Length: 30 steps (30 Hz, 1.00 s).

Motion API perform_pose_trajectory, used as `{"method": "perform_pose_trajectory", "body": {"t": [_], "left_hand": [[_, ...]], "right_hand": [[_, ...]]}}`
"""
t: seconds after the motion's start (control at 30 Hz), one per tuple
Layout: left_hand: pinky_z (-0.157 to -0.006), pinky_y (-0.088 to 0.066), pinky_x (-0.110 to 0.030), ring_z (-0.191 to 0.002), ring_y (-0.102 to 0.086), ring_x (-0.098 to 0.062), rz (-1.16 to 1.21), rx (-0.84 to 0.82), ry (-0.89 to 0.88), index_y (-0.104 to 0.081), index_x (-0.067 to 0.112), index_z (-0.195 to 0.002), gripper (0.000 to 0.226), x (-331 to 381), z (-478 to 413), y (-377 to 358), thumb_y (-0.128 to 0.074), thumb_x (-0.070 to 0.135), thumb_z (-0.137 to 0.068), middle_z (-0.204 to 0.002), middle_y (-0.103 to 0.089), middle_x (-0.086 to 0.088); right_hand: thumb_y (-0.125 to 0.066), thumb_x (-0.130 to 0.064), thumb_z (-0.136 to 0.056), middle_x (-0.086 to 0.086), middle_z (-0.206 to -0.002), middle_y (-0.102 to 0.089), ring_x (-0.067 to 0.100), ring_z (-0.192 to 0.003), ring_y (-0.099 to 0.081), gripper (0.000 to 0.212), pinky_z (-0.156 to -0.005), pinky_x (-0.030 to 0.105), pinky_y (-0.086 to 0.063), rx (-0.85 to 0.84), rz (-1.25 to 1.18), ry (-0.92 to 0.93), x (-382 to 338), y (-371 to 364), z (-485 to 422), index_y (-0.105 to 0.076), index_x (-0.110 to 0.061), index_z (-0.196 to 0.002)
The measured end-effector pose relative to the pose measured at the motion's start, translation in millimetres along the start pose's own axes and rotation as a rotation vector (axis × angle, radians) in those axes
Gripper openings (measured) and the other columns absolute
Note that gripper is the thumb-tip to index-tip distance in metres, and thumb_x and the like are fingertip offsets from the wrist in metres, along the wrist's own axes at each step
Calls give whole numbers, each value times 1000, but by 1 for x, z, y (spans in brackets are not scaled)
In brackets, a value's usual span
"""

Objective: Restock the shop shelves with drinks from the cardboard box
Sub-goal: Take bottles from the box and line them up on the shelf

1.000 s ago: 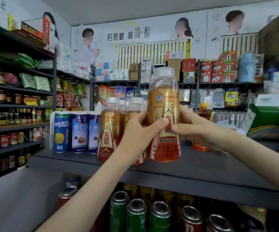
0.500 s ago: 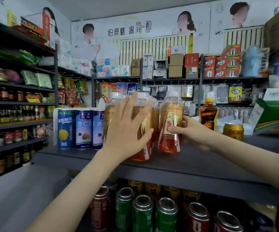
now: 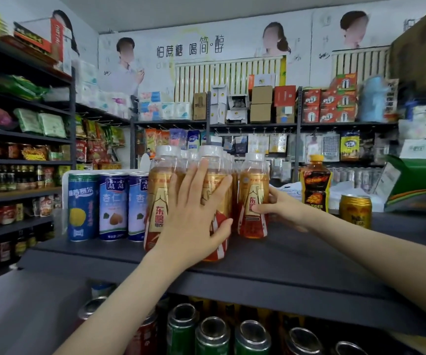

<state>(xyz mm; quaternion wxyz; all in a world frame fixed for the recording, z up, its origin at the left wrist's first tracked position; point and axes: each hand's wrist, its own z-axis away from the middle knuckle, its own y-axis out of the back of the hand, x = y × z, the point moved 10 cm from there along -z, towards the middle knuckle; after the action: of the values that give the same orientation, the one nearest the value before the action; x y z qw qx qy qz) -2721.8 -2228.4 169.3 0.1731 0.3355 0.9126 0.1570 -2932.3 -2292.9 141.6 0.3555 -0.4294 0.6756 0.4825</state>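
Observation:
Several golden drink bottles with white caps and red-and-gold labels stand in rows on the dark top shelf (image 3: 270,262). My left hand (image 3: 196,213) lies flat, fingers spread, against the front of the front bottles (image 3: 157,201). My right hand (image 3: 281,208) grips the rightmost bottle (image 3: 253,190), which stands upright on the shelf just right of the rows. The cardboard box is out of sight.
Tall blue cans (image 3: 111,206) stand left of the bottles. A dark bottle with a yellow cap (image 3: 314,185) and a gold can (image 3: 355,211) stand to the right. Can tops (image 3: 212,334) fill the shelf below. Stocked shelves line the left wall and the back.
The bottle that both hands held up has come down onto the shelf beside the rows. My left hand let go of it and now presses flat on the front bottles.

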Motion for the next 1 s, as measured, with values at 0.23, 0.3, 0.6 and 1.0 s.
{"method": "perform_pose_trajectory", "body": {"t": [0.23, 0.3, 0.6, 1.0], "left_hand": [[-117, 3, -52, -147, 0, -34, -9, 20, -15, -26, 26, -151, 70, 1, -1, 1, -40, 51, -87, -158, -1, -15], [-117, 0, -53, -147, -2, -35, -14, 33, -21, -28, 25, -150, 69, 1, -2, 1, -41, 50, -87, -158, -2, -15], [-116, -3, -54, -146, -6, -36, -22, 82, -29, -32, 22, -149, 68, 3, -2, 3, -43, 48, -86, -157, -5, -17], [-116, -5, -54, -146, -5, -35, -12, 73, -38, -30, 22, -149, 68, 3, -1, 2, -42, 48, -87, -157, -3, -16]], "right_hand": [[-72, -12, -82, 0, -121, -61, 17, -111, -59, 63, -100, 40, -44, -1, 62, -62, 11, 18, 2, -39, -26, -134], [-73, -10, -81, 3, -122, -61, 20, -112, -60, 67, -101, 43, -45, 1, 36, -68, 13, 18, 0, -37, -23, -136], [-67, -14, -87, 4, -133, -54, 18, -115, -55, 71, -96, 34, -46, 34, 141, -36, 4, 6, 1, -25, -21, -145], [-71, -9, -83, 9, -159, 18, 36, -139, -28, 115, -94, 20, -30, 207, 746, 265, -20, -14, 6, 20, -43, -144]]}}
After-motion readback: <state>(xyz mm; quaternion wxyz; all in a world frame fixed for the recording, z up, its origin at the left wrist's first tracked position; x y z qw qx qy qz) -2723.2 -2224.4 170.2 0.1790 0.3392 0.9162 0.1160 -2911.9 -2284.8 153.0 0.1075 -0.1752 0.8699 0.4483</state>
